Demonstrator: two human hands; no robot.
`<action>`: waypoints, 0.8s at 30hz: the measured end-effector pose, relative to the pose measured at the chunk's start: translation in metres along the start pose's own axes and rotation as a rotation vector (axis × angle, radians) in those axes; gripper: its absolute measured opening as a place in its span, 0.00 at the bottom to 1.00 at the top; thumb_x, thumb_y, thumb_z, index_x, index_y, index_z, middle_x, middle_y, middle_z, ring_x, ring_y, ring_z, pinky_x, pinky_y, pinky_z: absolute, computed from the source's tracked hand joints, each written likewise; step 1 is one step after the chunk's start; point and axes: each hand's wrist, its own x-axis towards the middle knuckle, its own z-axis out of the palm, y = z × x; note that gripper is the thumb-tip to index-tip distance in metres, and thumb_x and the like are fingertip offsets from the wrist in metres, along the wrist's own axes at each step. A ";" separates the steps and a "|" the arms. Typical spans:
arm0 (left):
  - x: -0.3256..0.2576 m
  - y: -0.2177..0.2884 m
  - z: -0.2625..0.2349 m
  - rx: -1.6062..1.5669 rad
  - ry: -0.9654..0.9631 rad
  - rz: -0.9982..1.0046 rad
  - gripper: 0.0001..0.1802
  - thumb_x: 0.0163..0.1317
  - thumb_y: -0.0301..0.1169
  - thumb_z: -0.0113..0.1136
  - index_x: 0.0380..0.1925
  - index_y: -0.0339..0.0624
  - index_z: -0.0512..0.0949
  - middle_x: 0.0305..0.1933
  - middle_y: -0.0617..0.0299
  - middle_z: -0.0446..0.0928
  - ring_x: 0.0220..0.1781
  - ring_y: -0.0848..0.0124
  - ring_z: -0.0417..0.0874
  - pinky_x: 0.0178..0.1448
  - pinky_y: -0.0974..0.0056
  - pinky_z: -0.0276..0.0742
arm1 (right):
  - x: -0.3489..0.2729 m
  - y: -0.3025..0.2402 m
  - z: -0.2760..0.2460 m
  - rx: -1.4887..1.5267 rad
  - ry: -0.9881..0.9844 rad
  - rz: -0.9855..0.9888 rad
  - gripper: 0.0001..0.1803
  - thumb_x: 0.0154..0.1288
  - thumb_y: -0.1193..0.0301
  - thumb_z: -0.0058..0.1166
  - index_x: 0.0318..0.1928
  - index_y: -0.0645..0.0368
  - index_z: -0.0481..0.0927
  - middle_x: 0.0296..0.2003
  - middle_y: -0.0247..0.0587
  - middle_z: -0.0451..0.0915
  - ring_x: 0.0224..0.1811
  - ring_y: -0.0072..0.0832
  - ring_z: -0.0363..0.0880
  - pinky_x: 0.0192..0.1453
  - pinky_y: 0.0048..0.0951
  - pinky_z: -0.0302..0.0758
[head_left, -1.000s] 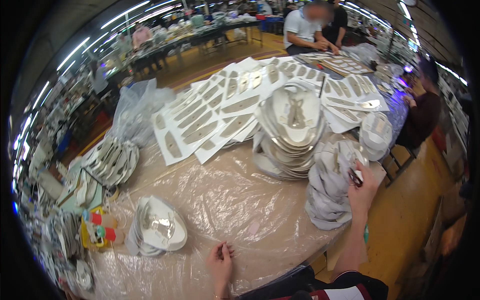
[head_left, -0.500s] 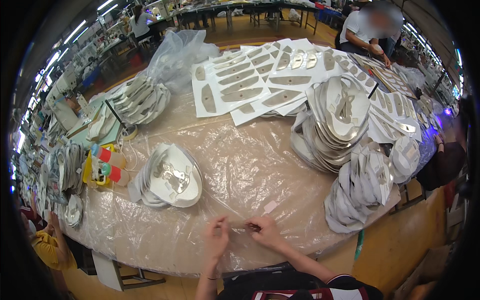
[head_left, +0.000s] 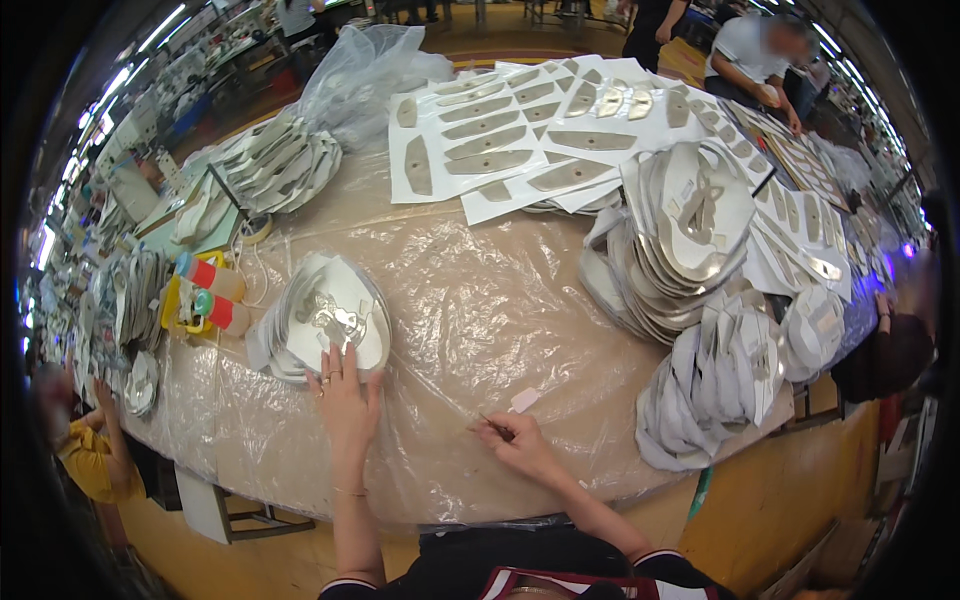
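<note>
Centre-left, the spread left hand [head_left: 347, 402] touches stacked, cupped white fabric-like pieces [head_left: 322, 300], likely light, pliable, best rim-held; the right hand [head_left: 525, 450] curls around a thin dark tool [head_left: 497, 429].

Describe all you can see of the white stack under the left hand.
The stack consists of thin, curved pieces nested together, perhaps padded fabric. The rounded white top piece bears shiny grey-beige patches around its middle; layered greyish edges show on the left. It lies on the plastic-covered table, right of two bottles. The left hand overlaps its near edge, apparently touching it.
</note>
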 end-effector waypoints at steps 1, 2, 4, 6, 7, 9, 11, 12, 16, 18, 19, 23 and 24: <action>-0.001 0.000 0.000 0.067 -0.056 0.004 0.36 0.70 0.51 0.53 0.69 0.38 0.65 0.75 0.40 0.60 0.78 0.45 0.56 0.79 0.39 0.36 | 0.000 0.001 -0.003 0.055 -0.011 0.026 0.11 0.71 0.67 0.57 0.42 0.63 0.86 0.20 0.24 0.70 0.23 0.13 0.63 0.27 0.22 0.61; -0.003 0.001 0.000 0.023 -0.027 0.021 0.35 0.70 0.50 0.53 0.69 0.40 0.66 0.74 0.40 0.60 0.78 0.45 0.56 0.79 0.40 0.38 | 0.000 0.002 -0.007 0.109 -0.025 0.051 0.12 0.73 0.66 0.56 0.43 0.63 0.86 0.20 0.20 0.69 0.24 0.12 0.62 0.27 0.21 0.60; -0.005 0.002 -0.003 -0.029 -0.002 0.012 0.32 0.70 0.48 0.54 0.69 0.42 0.67 0.73 0.38 0.61 0.77 0.44 0.57 0.79 0.41 0.42 | 0.003 0.003 -0.014 0.201 0.006 0.101 0.12 0.73 0.66 0.56 0.43 0.62 0.86 0.21 0.17 0.68 0.23 0.11 0.60 0.26 0.21 0.58; -0.003 0.002 -0.005 -0.041 0.027 0.014 0.27 0.70 0.45 0.55 0.65 0.45 0.72 0.69 0.39 0.67 0.73 0.45 0.65 0.75 0.43 0.53 | 0.006 0.002 -0.021 0.289 0.018 0.175 0.12 0.73 0.66 0.56 0.42 0.62 0.86 0.21 0.17 0.68 0.23 0.10 0.60 0.26 0.19 0.56; -0.001 0.003 -0.006 -0.051 0.071 0.031 0.24 0.70 0.43 0.55 0.62 0.46 0.75 0.67 0.39 0.70 0.70 0.45 0.68 0.74 0.45 0.58 | 0.007 0.001 -0.027 0.324 0.016 0.219 0.12 0.74 0.66 0.55 0.42 0.61 0.86 0.21 0.18 0.69 0.22 0.09 0.61 0.25 0.18 0.56; 0.006 0.004 -0.007 -0.129 0.077 -0.025 0.19 0.69 0.40 0.56 0.57 0.47 0.79 0.62 0.43 0.75 0.62 0.47 0.76 0.67 0.47 0.67 | 0.006 0.001 -0.033 0.433 0.030 0.298 0.11 0.74 0.67 0.54 0.41 0.63 0.83 0.20 0.19 0.65 0.20 0.09 0.57 0.24 0.19 0.52; 0.008 0.011 -0.008 -0.174 0.144 -0.087 0.15 0.68 0.38 0.56 0.50 0.46 0.82 0.56 0.47 0.80 0.54 0.50 0.81 0.59 0.49 0.74 | 0.005 0.002 -0.036 0.548 0.057 0.312 0.12 0.75 0.66 0.54 0.40 0.63 0.81 0.20 0.20 0.63 0.19 0.10 0.55 0.24 0.19 0.52; 0.007 0.018 -0.008 -0.188 0.205 -0.094 0.13 0.68 0.37 0.57 0.47 0.46 0.83 0.52 0.50 0.83 0.50 0.52 0.83 0.56 0.50 0.76 | 0.006 0.003 -0.038 0.624 0.063 0.294 0.12 0.75 0.66 0.53 0.40 0.64 0.80 0.20 0.20 0.62 0.19 0.11 0.54 0.24 0.19 0.52; -0.016 0.068 -0.002 0.019 0.278 0.118 0.15 0.67 0.42 0.59 0.43 0.45 0.84 0.49 0.52 0.84 0.49 0.55 0.84 0.54 0.51 0.76 | 0.012 0.008 -0.040 0.746 0.071 0.248 0.13 0.77 0.65 0.51 0.42 0.63 0.79 0.19 0.22 0.61 0.18 0.12 0.53 0.26 0.21 0.56; -0.035 0.090 -0.001 -0.101 0.126 0.167 0.16 0.64 0.43 0.62 0.46 0.47 0.82 0.52 0.54 0.82 0.51 0.56 0.84 0.57 0.51 0.74 | 0.013 0.009 -0.041 0.766 0.159 0.309 0.13 0.77 0.64 0.50 0.44 0.63 0.79 0.20 0.23 0.62 0.18 0.12 0.53 0.27 0.21 0.58; -0.040 0.098 0.000 -0.151 -0.036 0.174 0.17 0.63 0.44 0.64 0.47 0.48 0.82 0.54 0.55 0.82 0.52 0.57 0.83 0.58 0.51 0.73 | 0.012 0.008 -0.045 0.794 0.065 0.249 0.13 0.77 0.63 0.50 0.47 0.61 0.78 0.23 0.24 0.66 0.18 0.12 0.53 0.29 0.21 0.61; -0.029 0.093 0.007 -0.193 0.180 0.124 0.28 0.59 0.50 0.68 0.55 0.47 0.78 0.63 0.53 0.76 0.62 0.53 0.77 0.64 0.48 0.68 | 0.013 0.004 -0.045 0.749 0.170 0.276 0.13 0.77 0.64 0.51 0.51 0.61 0.77 0.29 0.27 0.74 0.17 0.11 0.54 0.28 0.20 0.61; -0.020 0.086 0.008 -0.177 0.224 0.087 0.30 0.58 0.50 0.68 0.56 0.47 0.78 0.65 0.53 0.74 0.65 0.51 0.75 0.65 0.46 0.67 | 0.013 0.002 -0.043 0.737 0.186 0.281 0.13 0.76 0.65 0.52 0.51 0.62 0.78 0.29 0.28 0.76 0.17 0.10 0.54 0.27 0.20 0.60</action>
